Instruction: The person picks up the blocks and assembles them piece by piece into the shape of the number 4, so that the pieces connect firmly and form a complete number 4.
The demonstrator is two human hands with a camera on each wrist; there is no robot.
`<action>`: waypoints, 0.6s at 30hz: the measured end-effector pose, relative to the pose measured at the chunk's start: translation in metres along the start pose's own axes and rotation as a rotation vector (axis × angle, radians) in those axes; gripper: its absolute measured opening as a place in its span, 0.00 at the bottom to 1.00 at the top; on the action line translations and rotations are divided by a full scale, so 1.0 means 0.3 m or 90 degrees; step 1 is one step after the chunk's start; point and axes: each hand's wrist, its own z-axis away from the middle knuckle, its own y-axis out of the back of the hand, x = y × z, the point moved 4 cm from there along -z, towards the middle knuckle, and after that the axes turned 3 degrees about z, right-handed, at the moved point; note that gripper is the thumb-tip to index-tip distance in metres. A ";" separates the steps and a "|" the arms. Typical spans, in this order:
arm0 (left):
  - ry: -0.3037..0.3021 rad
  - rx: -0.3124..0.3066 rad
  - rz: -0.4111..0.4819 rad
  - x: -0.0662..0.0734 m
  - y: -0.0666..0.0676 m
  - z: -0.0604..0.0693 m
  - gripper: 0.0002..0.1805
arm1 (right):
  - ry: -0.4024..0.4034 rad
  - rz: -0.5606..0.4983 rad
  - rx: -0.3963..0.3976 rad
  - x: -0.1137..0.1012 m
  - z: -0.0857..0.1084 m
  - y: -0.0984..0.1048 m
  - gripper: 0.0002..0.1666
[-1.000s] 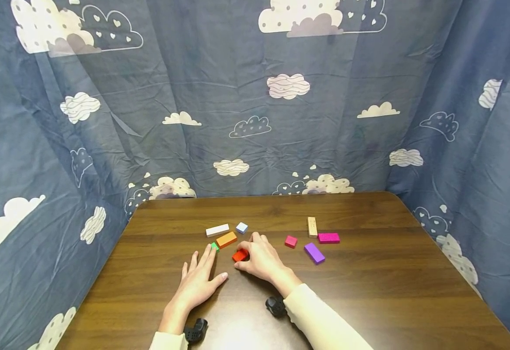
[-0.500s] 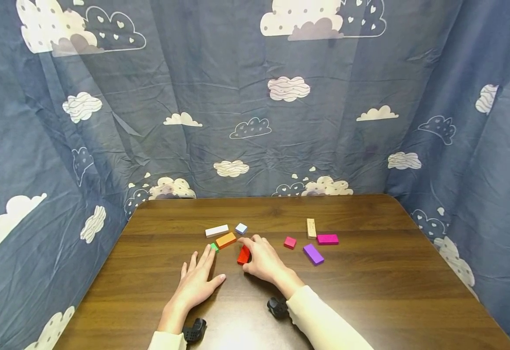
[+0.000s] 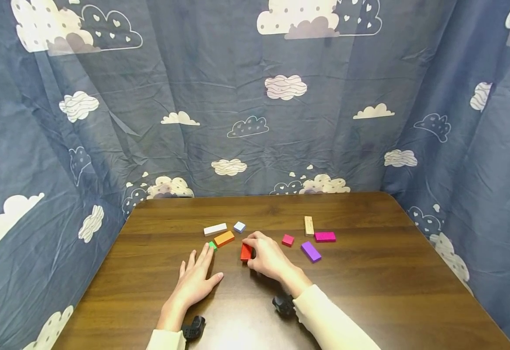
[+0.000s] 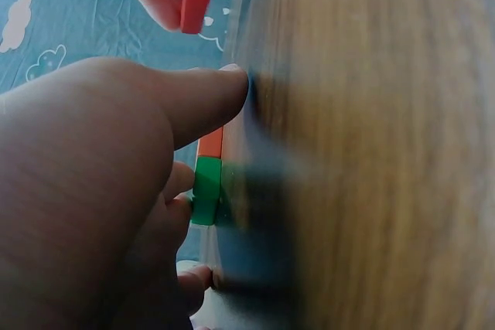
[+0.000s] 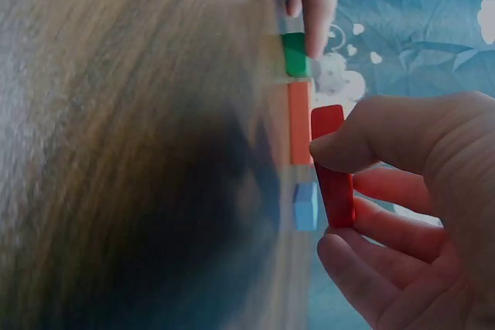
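Note:
The right hand (image 3: 269, 257) pinches a red block (image 3: 246, 253) between thumb and fingers at the middle of the table. In the right wrist view the red block (image 5: 333, 168) stands on end between thumb and fingertips of the right hand (image 5: 418, 191). The left hand (image 3: 194, 283) lies with fingers spread, its fingertips touching the green block (image 3: 212, 246). The left wrist view shows the green block (image 4: 206, 191) at the fingertips of the left hand (image 4: 100, 168). An orange block (image 3: 224, 238) sits just beyond the green one.
Behind these are a white block (image 3: 215, 229) and a light blue block (image 3: 239, 227). Right of the right hand lie a pinkish-red block (image 3: 287, 240), a purple block (image 3: 311, 252), a magenta block (image 3: 325, 236) and a beige block (image 3: 309, 226). A patterned curtain (image 3: 246, 73) surrounds the table.
The right hand has shifted slightly right with the red block, which has turned so that its length points away from the person. The left hand stays at the green block.

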 end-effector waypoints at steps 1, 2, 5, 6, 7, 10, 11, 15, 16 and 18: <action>-0.001 -0.001 0.000 0.002 0.000 0.000 0.44 | 0.000 0.000 0.001 -0.002 0.005 0.008 0.33; 0.000 -0.003 0.000 0.003 0.000 0.001 0.44 | -0.002 -0.001 0.000 -0.002 0.011 0.015 0.33; 0.000 -0.004 0.004 0.007 0.002 0.005 0.44 | 0.001 -0.001 0.000 -0.002 0.031 0.034 0.32; 0.000 -0.004 0.004 0.008 0.003 0.006 0.44 | 0.001 -0.001 0.000 -0.001 0.038 0.039 0.32; 0.000 -0.004 0.005 0.008 0.003 0.007 0.44 | 0.006 0.001 0.003 0.000 0.046 0.043 0.32; -0.001 -0.003 0.008 0.010 0.006 0.008 0.44 | 0.019 0.010 0.014 0.006 0.070 0.056 0.32; -0.001 -0.003 0.008 0.011 0.007 0.008 0.44 | 0.025 0.012 0.018 0.008 0.078 0.060 0.32; 0.000 -0.005 0.007 0.010 0.005 0.008 0.44 | 0.027 0.010 0.023 0.019 0.114 0.071 0.33; 0.000 -0.004 0.007 0.010 0.005 0.008 0.44 | 0.025 0.006 0.021 0.022 0.123 0.073 0.34; 0.000 -0.004 0.006 0.011 0.004 0.008 0.44 | 0.021 -0.001 0.017 0.027 0.141 0.074 0.34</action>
